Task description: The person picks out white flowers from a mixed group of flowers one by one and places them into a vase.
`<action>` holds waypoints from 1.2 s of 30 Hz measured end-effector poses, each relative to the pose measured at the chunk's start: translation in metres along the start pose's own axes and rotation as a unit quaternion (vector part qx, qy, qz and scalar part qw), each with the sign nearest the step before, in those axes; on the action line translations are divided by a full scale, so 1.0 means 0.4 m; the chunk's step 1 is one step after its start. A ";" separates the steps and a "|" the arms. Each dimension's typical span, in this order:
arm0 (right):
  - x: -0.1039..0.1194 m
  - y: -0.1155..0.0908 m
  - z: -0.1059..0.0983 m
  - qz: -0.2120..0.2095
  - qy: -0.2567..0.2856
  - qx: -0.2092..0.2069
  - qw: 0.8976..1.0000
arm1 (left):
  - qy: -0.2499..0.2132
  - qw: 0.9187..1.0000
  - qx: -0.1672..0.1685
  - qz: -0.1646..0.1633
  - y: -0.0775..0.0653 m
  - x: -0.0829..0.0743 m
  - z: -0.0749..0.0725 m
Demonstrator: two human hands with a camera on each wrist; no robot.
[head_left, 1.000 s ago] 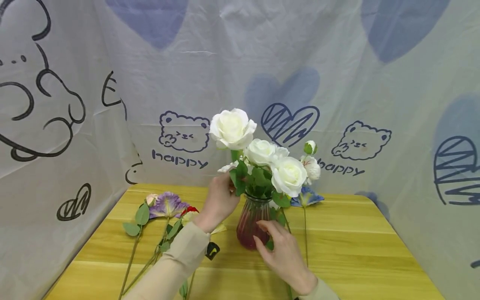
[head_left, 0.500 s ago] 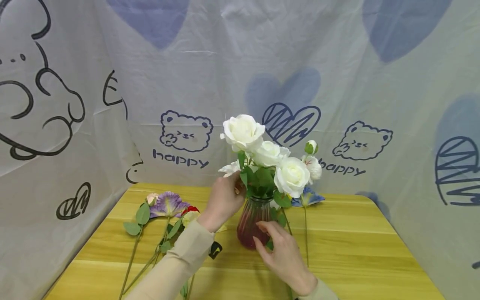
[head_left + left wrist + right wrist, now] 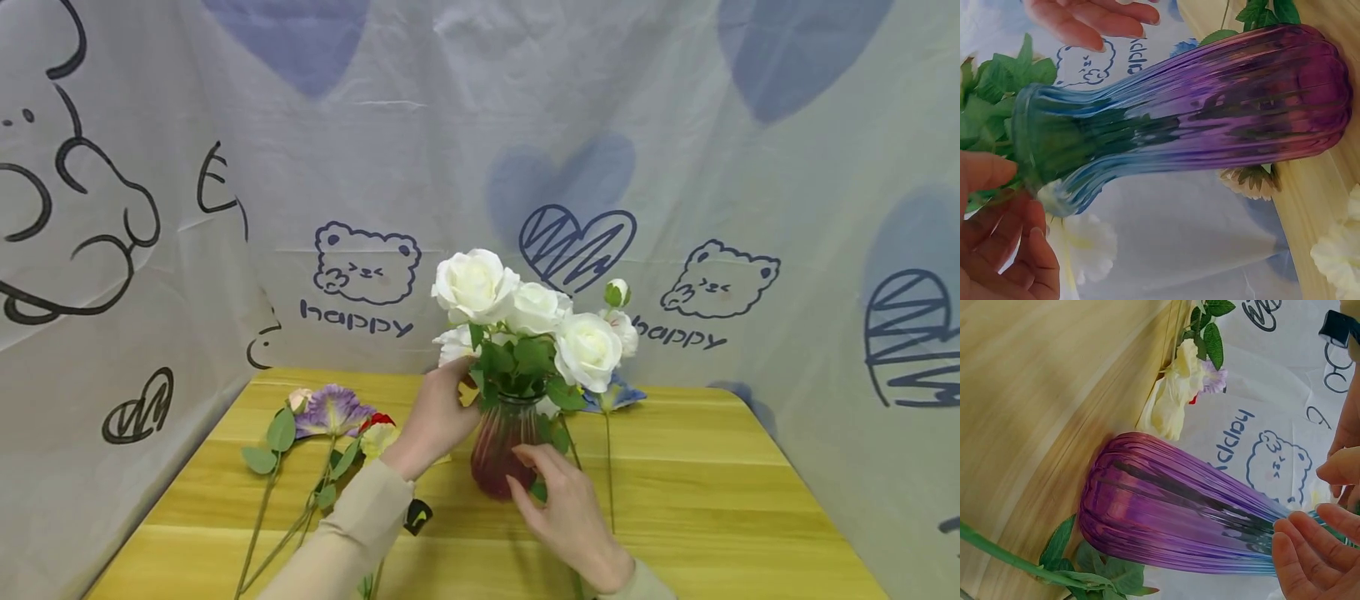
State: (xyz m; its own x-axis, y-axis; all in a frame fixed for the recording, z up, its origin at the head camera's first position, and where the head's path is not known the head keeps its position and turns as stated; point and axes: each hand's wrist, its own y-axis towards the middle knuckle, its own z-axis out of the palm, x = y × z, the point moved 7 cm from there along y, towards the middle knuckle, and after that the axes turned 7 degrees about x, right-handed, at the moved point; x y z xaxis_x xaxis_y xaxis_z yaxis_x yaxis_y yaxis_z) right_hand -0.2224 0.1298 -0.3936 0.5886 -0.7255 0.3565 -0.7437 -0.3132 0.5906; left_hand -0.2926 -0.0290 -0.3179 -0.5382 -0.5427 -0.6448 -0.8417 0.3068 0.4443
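A ribbed glass vase [image 3: 501,458], blue at the neck and pink-purple below, stands upright on the table with several white artificial roses in it. At its rim, my left hand [image 3: 441,410] pinches the stem and leaves of the tallest white rose [image 3: 474,286]; foliage partly hides the grip. The left wrist view shows the thumb and fingers of that hand [image 3: 1007,237] right beside the glass rim. My right hand [image 3: 566,508], fingers loosely bent, hovers close to the right side of the vase. It holds nothing, and in the left wrist view its fingertips [image 3: 1100,45] look apart from the glass.
Left of the vase lie a purple flower [image 3: 333,411], a pale yellow flower [image 3: 377,439] and leafy stems. A blue flower [image 3: 613,395] lies behind on the right, its stem running forward. A printed cloth [image 3: 450,167] encloses the wooden table [image 3: 712,500].
The tallest white rose has sunk lower into the vase, first swaying right and then back left. My left hand has shifted slightly with it. The right hand stays in place.
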 end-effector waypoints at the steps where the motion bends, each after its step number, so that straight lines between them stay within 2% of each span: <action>1: 0.000 0.000 -0.001 -0.001 0.001 -0.001 1.000 | -0.009 1.000 0.004 0.000 -0.004 -0.001 -0.005; 4: -0.001 0.001 -0.002 -0.002 0.003 -0.003 1.000 | -0.024 1.000 -0.002 0.010 -0.010 -0.009 -0.026; 9: -0.002 -0.001 -0.001 0.006 0.004 0.003 1.000 | -0.050 0.996 -0.053 0.046 -0.004 -0.028 -0.068; 12: -0.003 -0.001 0.000 0.014 0.004 0.009 1.000 | -0.058 0.995 -0.067 0.054 0.005 -0.038 -0.081; 19: -0.004 0.000 -0.002 0.012 0.008 0.008 1.000 | -0.035 0.997 -0.048 0.040 0.033 -0.042 -0.073; 26: -0.012 0.001 -0.004 0.001 0.017 -0.002 1.000 | -0.027 0.998 -0.051 0.037 0.048 -0.042 -0.068; 30: -0.032 0.002 0.002 0.027 0.044 0.002 0.999 | -0.005 0.997 -0.059 0.047 0.053 -0.049 -0.064; 36: -0.081 0.011 0.017 0.097 0.094 -0.006 0.991 | 0.035 0.996 -0.064 0.053 0.054 -0.058 -0.050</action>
State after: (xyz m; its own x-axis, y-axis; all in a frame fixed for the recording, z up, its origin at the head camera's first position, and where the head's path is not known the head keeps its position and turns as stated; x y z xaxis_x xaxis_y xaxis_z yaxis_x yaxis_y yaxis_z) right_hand -0.2468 0.1477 -0.4077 0.4848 -0.6434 0.5925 -0.8454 -0.1711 0.5059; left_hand -0.2977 -0.0255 -0.2809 -0.6162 -0.5676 -0.5460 -0.7648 0.2657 0.5869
